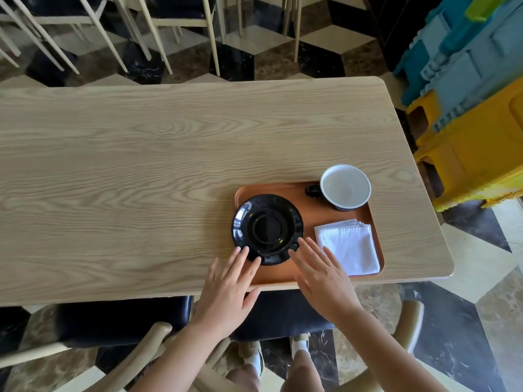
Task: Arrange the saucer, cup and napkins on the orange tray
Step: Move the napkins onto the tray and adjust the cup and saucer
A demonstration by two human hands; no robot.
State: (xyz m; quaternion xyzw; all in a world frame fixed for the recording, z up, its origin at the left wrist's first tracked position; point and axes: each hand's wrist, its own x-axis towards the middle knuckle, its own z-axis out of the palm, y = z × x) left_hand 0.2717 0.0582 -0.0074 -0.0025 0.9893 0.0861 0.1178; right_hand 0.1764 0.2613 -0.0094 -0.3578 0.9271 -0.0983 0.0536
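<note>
An orange tray [310, 210] lies at the near right of the wooden table. A black saucer [267, 229] sits on the tray's left part, its rim overhanging the tray's left edge. A cup [345, 186], white inside with a dark outside and a dark handle pointing left, stands at the tray's far right corner. A stack of folded white napkins [349, 244] rests at the tray's near right. My left hand [226, 290] is open, fingertips at the saucer's near-left rim. My right hand [319, 278] is open, fingertips at the saucer's near-right rim, beside the napkins.
The light wooden table [141, 171] stretches left and far from the tray. A dark-cushioned chair [119, 321] is tucked under the near edge. Stacked blue and yellow plastic stools [467, 108] stand right of the table. More chairs [113, 29] stand beyond the far edge.
</note>
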